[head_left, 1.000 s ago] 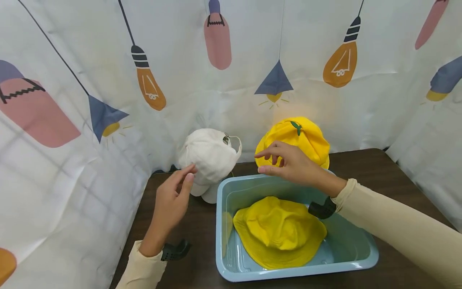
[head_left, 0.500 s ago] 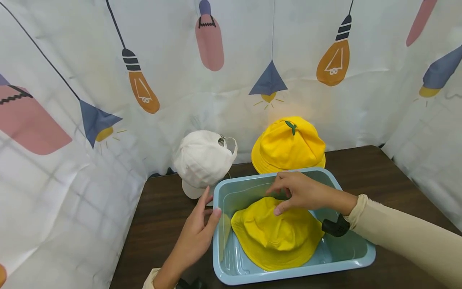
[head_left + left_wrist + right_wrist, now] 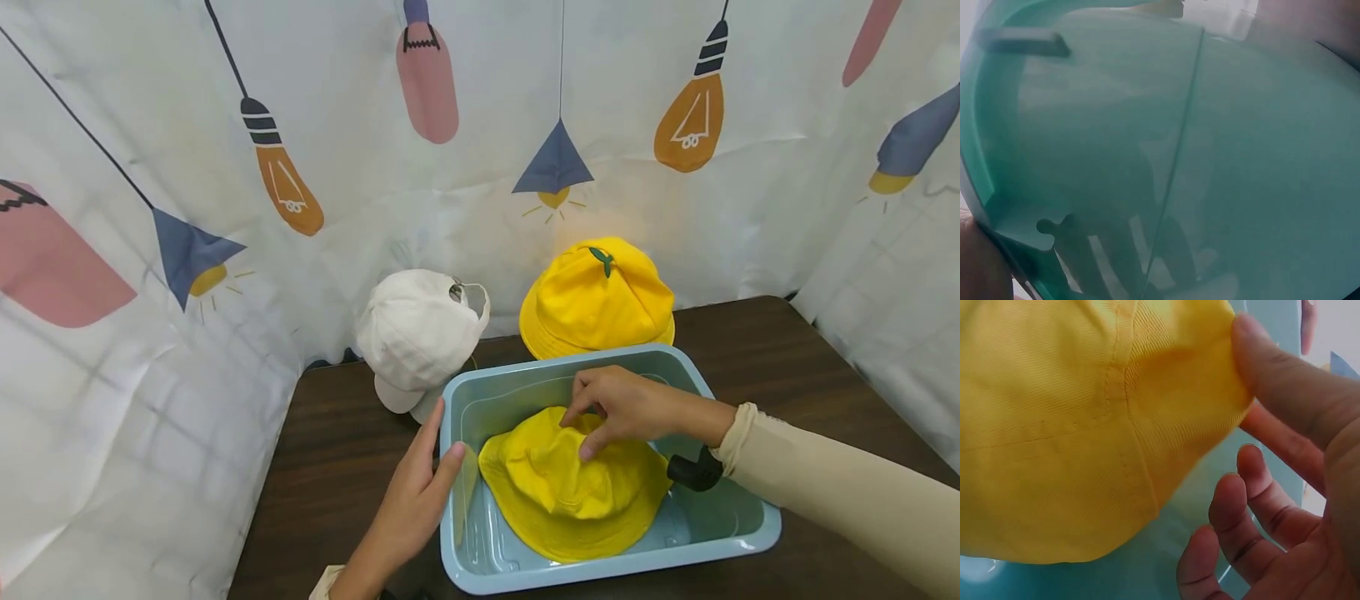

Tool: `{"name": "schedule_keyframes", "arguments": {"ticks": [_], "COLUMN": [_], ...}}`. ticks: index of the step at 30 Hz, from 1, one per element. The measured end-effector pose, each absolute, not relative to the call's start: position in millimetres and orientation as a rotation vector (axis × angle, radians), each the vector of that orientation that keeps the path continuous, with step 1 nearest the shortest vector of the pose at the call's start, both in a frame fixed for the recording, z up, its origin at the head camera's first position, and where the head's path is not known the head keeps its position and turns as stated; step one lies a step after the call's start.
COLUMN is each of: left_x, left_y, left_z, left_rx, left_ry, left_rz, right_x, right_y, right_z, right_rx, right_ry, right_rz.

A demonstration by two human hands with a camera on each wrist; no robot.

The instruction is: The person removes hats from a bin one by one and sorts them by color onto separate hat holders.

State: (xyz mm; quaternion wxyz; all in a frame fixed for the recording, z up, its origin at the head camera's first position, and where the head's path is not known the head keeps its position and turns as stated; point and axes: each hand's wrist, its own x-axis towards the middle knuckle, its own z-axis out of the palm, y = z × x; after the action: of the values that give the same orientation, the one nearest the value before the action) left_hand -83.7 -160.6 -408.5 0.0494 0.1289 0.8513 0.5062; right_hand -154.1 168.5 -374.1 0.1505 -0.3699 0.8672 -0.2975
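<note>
In the head view a yellow bucket hat [image 3: 570, 508] lies crown up inside a light blue plastic basin [image 3: 600, 569]. My right hand [image 3: 637, 408] reaches over the basin and pinches the hat's crown between thumb and forefinger. In the right wrist view the thumb [image 3: 1272, 369] lies on the yellow cloth and the other fingers [image 3: 1235, 506] are loosely bent below. My left hand [image 3: 408, 500] is at the basin's left side, its fingers straight along the outside and its thumb at the rim. The left wrist view looks closely at the basin's outer wall [image 3: 1104, 125].
Behind the basin stands a brighter yellow hat [image 3: 600, 304] with a green sprout on top. To its left is a white cap [image 3: 420, 333], its brim down, with another pale brim below. Everything is on a dark wooden table [image 3: 330, 467] before a printed curtain [image 3: 465, 208].
My right hand has come down from in front of the rear yellow hat onto the crown in the basin. My left hand has moved from near the white cap to the basin's left rim.
</note>
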Motion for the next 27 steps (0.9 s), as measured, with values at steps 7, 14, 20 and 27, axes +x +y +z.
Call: {"name": "schedule_keyframes", "arguments": {"ticks": [7, 14, 20, 27], "left_x": [-83.0, -82.7, -82.1, -82.7], "left_y": [-159.7, -158.4, -158.4, -158.0], "left_z": [-408.9, -408.3, -408.3, -408.3], "left_rx": [0.38, 0.382, 0.406, 0.434], "left_ry": [2.584, 2.587, 2.572, 2.558], "left_rz": [1.567, 1.569, 1.596, 1.625], "right_x": [-154.4, -154.9, -155.9, -158.5], "right_y": [168.8, 168.4, 167.7, 167.6], "right_z": [-378.1, -379.7, -379.8, -378.3], "right_rx": [-1.128, -1.175, -1.161, -1.155], "right_ry": [2.501, 2.524, 2.511, 2.507], "right_rz": [-0.876, -0.919, -0.979, -0.974]}}
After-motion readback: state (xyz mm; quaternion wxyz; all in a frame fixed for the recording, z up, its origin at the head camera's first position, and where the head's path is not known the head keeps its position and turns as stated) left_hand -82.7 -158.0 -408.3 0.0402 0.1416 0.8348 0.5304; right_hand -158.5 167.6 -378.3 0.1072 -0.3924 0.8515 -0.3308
